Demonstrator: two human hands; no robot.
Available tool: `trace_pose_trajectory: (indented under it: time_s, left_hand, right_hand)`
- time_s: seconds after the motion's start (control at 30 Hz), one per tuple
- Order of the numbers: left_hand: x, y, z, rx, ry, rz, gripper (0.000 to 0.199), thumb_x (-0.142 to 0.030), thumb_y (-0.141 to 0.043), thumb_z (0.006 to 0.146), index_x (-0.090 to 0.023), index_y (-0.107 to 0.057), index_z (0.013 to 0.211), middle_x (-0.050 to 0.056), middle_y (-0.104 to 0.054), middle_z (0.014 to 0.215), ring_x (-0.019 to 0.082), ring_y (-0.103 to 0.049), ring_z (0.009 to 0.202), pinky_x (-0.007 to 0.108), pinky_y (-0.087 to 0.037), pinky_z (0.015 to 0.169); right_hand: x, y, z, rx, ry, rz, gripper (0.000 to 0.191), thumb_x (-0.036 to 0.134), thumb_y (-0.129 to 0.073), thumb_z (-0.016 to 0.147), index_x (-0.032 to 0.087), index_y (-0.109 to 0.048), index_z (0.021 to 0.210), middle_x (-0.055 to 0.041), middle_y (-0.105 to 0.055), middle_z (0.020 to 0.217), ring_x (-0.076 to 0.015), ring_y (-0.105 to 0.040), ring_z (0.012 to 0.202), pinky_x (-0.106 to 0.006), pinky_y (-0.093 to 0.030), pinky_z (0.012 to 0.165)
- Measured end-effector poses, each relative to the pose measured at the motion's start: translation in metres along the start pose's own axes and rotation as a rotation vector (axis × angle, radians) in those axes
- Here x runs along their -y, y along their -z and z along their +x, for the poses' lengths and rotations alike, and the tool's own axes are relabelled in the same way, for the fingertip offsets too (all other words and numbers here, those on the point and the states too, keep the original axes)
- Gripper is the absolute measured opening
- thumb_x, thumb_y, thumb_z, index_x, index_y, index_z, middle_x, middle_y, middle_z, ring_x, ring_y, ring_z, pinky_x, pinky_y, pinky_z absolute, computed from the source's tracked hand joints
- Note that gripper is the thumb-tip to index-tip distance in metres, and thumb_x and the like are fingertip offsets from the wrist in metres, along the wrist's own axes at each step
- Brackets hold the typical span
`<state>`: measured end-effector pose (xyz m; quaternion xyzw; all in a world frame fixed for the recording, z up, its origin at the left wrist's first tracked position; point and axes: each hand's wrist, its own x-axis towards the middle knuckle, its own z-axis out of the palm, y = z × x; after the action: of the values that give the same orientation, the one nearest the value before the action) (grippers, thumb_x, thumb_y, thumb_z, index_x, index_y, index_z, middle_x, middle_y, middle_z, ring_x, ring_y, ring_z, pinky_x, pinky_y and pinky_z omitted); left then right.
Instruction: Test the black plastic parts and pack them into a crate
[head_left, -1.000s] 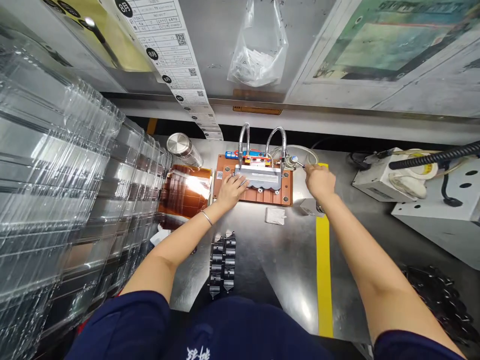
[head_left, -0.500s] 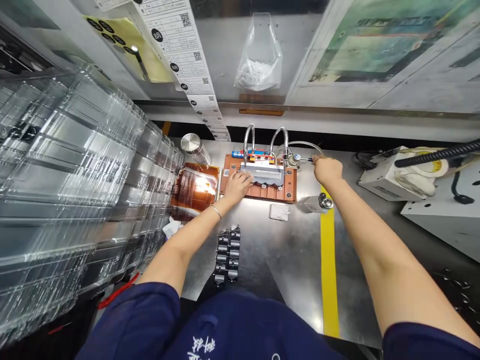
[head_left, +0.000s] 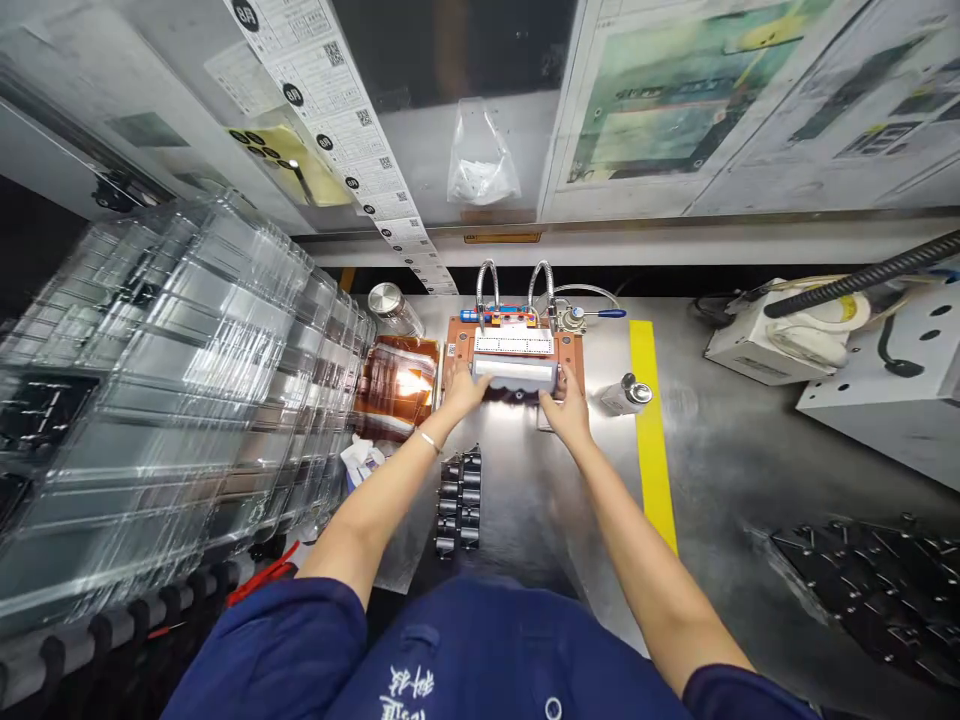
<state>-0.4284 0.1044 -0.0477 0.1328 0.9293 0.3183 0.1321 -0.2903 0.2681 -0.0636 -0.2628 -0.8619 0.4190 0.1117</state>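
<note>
Between my two hands is a grey, shiny-topped part (head_left: 517, 372) with a dark scalloped front edge. It is held by its ends at the front of a copper-brown fixture block (head_left: 572, 350). My left hand (head_left: 461, 388) grips the left end, thumb on top. My right hand (head_left: 568, 405) grips the right end the same way. Behind the part a white perforated strip (head_left: 514, 341) shows on the fixture. Two bent metal hoses (head_left: 541, 275) arch over it. The blue-handled lever (head_left: 609, 313) at the fixture's back right is untouched.
Stacked clear plastic trays (head_left: 210, 380) rise at my left, beside an amber film-covered item (head_left: 394, 385) and a steel canister (head_left: 394, 305). Black parts (head_left: 459, 505) lie in front of me. A small bottle (head_left: 628, 394) stands right, near yellow tape (head_left: 651, 440); more black parts (head_left: 877, 590) lie far right.
My right hand has left the blue-handled lever and taken the part's right end. The grey part has come forward off its place, exposing the white strip. The head view has shifted.
</note>
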Motion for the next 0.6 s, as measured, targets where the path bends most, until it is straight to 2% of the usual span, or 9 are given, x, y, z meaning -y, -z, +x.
trace_pose_trajectory:
  time_s: [0.07, 0.13, 0.23, 0.3, 0.4, 0.47, 0.53, 0.6]
  left_hand:
    - [0.007, 0.011, -0.046, -0.026, -0.077, -0.046, 0.051, -0.038, -0.072, 0.072, -0.015, -0.049, 0.111, 0.016, -0.064, 0.106, 0.027, -0.062, 0.099, 0.041, -0.05, 0.083]
    - [0.014, 0.027, -0.094, -0.087, -0.287, -0.046, 0.043, -0.03, -0.069, 0.074, -0.018, -0.049, 0.11, 0.011, -0.063, 0.104, 0.023, -0.062, 0.098, 0.039, -0.051, 0.083]
    - [0.02, 0.053, -0.149, -0.229, -0.699, -0.019, 0.028, -0.015, -0.056, 0.079, -0.019, -0.052, 0.107, 0.009, -0.063, 0.104, 0.02, -0.059, 0.107, 0.04, -0.049, 0.093]
    - [0.021, 0.066, -0.171, -0.316, -0.862, 0.0, 0.029, -0.009, -0.049, 0.081, -0.02, -0.051, 0.108, 0.009, -0.064, 0.107, 0.019, -0.055, 0.116, 0.043, -0.045, 0.1]
    - [0.023, 0.079, -0.192, -0.36, -0.951, 0.09, 0.029, -0.011, -0.044, 0.084, -0.022, -0.05, 0.11, 0.008, -0.064, 0.113, 0.018, -0.051, 0.123, 0.046, -0.042, 0.104]
    - [0.026, 0.093, -0.203, -0.368, -0.976, 0.169, 0.028, -0.012, -0.042, 0.085, -0.022, -0.05, 0.109, 0.007, -0.066, 0.112, 0.018, -0.052, 0.122, 0.045, -0.044, 0.102]
    - [0.029, 0.118, -0.214, -0.364, -0.963, 0.242, 0.028, -0.013, -0.039, 0.085, -0.022, -0.051, 0.109, 0.007, -0.066, 0.112, 0.017, -0.054, 0.12, 0.043, -0.046, 0.099]
    - [0.03, 0.161, -0.22, -0.387, -0.918, 0.3, 0.029, -0.013, -0.039, 0.086, -0.022, -0.049, 0.112, 0.007, -0.065, 0.112, 0.017, -0.054, 0.119, 0.04, -0.048, 0.097]
  right_hand:
    - [0.003, 0.011, -0.03, -0.012, -0.062, 0.149, 0.066, 0.034, -0.049, 0.079, 0.012, -0.037, 0.14, -0.0165, -0.057, 0.118, -0.0171, -0.062, 0.092, -0.028, -0.053, 0.075]
    - [0.007, 0.025, -0.056, 0.008, -0.016, 0.222, 0.052, 0.031, -0.046, 0.076, 0.014, -0.053, 0.124, -0.0137, -0.057, 0.117, -0.0162, -0.06, 0.096, -0.027, -0.053, 0.077]
    - [0.021, 0.037, -0.089, 0.101, 0.031, 0.141, 0.038, 0.028, -0.041, 0.075, 0.013, -0.062, 0.103, -0.011, -0.062, 0.099, -0.0164, -0.061, 0.088, -0.027, -0.052, 0.074]
    - [0.04, 0.034, -0.11, 0.213, -0.011, 0.02, 0.035, 0.027, -0.041, 0.076, 0.013, -0.06, 0.102, -0.0073, -0.063, 0.079, -0.0162, -0.061, 0.071, -0.026, -0.05, 0.064]
    - [0.088, 0.019, -0.148, 0.433, 0.066, 0.0, 0.028, 0.027, -0.044, 0.08, 0.014, -0.058, 0.1, -0.0045, -0.063, 0.069, -0.016, -0.059, 0.061, -0.025, -0.047, 0.058]
    - [0.123, 0.012, -0.173, 0.651, 0.193, 0.223, 0.028, 0.027, -0.046, 0.082, 0.015, -0.055, 0.105, -0.0037, -0.065, 0.072, -0.0144, -0.061, 0.062, -0.025, -0.049, 0.061]
    - [0.148, 0.012, -0.19, 0.887, 0.256, 0.524, 0.039, 0.029, -0.049, 0.084, 0.015, -0.05, 0.12, -0.0029, -0.067, 0.077, -0.0126, -0.063, 0.065, -0.025, -0.053, 0.066]
    - [0.159, 0.017, -0.193, 0.997, 0.227, 0.717, 0.048, 0.035, -0.052, 0.086, 0.015, -0.046, 0.129, -0.005, -0.068, 0.086, -0.0123, -0.065, 0.069, -0.028, -0.056, 0.07]
